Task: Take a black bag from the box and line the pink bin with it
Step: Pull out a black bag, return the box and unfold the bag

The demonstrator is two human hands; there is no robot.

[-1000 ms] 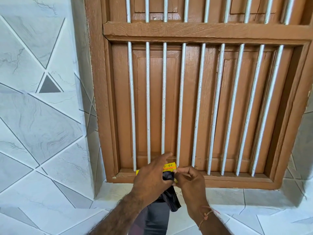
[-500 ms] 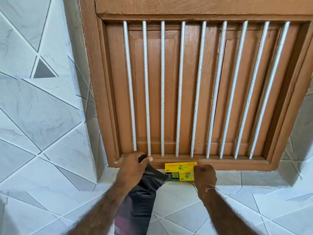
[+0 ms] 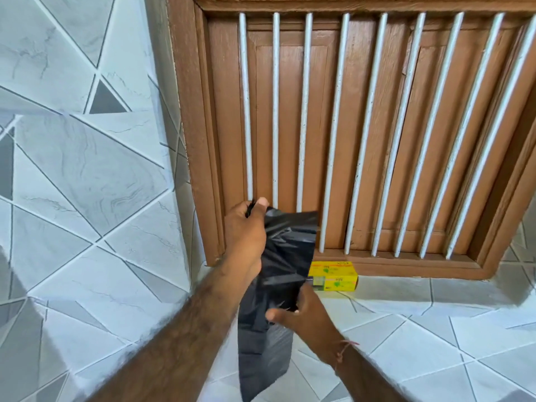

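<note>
Hanging between the two hands, the black bag (image 3: 275, 288) runs with its long axis close to vertical in the head view, the only view supplied. The left hand (image 3: 246, 236) grips the bag's top corner, fingers curled round a bunch of the plastic with the thumb on top. The right hand (image 3: 304, 311) holds the bag lower down along its right edge; thumb and fingers close on the plastic, though the fingers themselves are largely hidden behind the sheet. The bag's lower end trails below both hands and out of the bottom of the frame.

The yellow box (image 3: 336, 276) lies on the tiled ledge (image 3: 435, 314) at the foot of the barred wooden window (image 3: 348, 126), just beyond the right hand and partly covered by the bag. The bag appears free of the box; no black plastic is seen leading into it.

The pink bin is not in view, so its direction from the hands cannot be stated.

Judgement: removal from the box looks complete. The bag is flat and unopened, so the coming move depends on finding its mouth. The left hand holds the top end; which end is the mouth cannot be told.
</note>
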